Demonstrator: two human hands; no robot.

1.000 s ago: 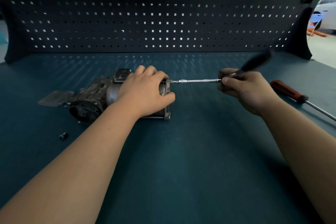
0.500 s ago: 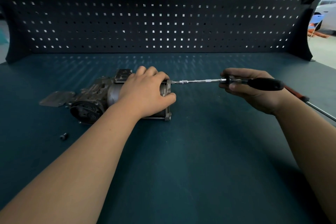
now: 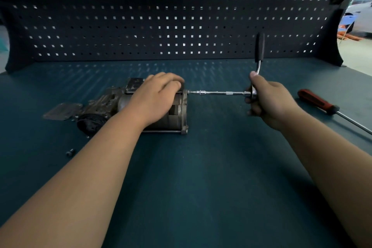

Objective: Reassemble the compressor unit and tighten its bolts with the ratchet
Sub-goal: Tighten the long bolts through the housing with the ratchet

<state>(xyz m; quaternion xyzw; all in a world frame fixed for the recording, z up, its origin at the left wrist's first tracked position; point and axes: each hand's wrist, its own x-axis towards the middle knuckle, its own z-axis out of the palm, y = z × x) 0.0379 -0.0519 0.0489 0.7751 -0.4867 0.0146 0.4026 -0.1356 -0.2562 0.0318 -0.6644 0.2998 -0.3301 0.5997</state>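
Chrome ratchet (image 3: 221, 93), black handle, in right hand (image 3: 267, 100) grip; left hand (image 3: 155, 100) holds grey metal compressor (image 3: 179, 115); tilting may slip socket (image 3: 198, 92) left of grip.

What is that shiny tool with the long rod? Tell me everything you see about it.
The ratchet is shiny chrome metal. Its black grip stands upright, joined by a thin curved neck to a round head. From the head a slim extension bar with a knurled band runs level to the left, its tip meeting the upper corner of the end plate of the compressor unit. The right hand grips around the head, thumb on the neck.
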